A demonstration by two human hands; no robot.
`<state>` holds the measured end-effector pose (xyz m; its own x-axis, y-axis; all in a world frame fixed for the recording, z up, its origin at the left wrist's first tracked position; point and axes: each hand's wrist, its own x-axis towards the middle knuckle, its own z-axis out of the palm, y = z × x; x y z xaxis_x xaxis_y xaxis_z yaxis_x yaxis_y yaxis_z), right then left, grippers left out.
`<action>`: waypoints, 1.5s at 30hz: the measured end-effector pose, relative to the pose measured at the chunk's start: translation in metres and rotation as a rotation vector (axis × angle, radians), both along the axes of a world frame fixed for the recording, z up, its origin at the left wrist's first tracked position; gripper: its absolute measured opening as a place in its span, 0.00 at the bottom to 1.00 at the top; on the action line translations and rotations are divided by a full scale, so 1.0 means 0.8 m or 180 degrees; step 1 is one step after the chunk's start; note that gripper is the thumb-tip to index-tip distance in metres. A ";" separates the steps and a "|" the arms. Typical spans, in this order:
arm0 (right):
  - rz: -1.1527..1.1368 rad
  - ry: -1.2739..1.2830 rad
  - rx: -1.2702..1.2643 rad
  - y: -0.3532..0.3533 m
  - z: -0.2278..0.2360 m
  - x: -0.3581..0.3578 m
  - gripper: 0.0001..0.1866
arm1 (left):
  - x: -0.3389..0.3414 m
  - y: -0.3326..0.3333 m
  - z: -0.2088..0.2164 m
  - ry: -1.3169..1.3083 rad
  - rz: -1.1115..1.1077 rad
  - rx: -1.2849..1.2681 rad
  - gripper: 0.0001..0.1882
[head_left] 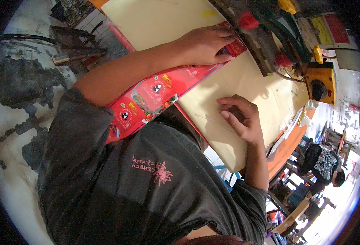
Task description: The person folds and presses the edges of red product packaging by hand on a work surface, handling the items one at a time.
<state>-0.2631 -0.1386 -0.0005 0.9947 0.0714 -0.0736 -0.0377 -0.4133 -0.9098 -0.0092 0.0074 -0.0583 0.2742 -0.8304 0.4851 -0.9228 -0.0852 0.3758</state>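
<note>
A long strip of red printed plastic film (154, 90), with pictures of food on it, runs slantwise from my lap up onto a cream-coloured tabletop (212, 130). My left hand (208, 44) is at the film's far end, close to a dark metal bar (255, 57). Its fingers and thumb close on the film there, and the fingertips are partly hidden. Nearer to me on the right, my right hand (242, 117) hovers over or rests on the tabletop. Its fingers are curved, thumb apart, with nothing between them.
Beyond the bar, a yellow box with a black knob (318, 90) is mounted at the right. Red knobs (283, 60) and dark machine parts stand at the far side. Another person (320, 165) bends among clutter at the lower right. Wooden pieces (78, 56) lie at the upper left.
</note>
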 end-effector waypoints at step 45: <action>0.0252 0.0054 0.0101 -0.005 0.007 0.002 0.16 | -0.060 0.096 0.031 -0.0250 0.0056 0.0290 0.22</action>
<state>-0.2615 -0.1427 0.0052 0.9845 0.1523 -0.0869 -0.0215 -0.3866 -0.9220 -0.0569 0.0840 -0.0338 0.2532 -0.8674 0.4284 -0.9471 -0.1321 0.2924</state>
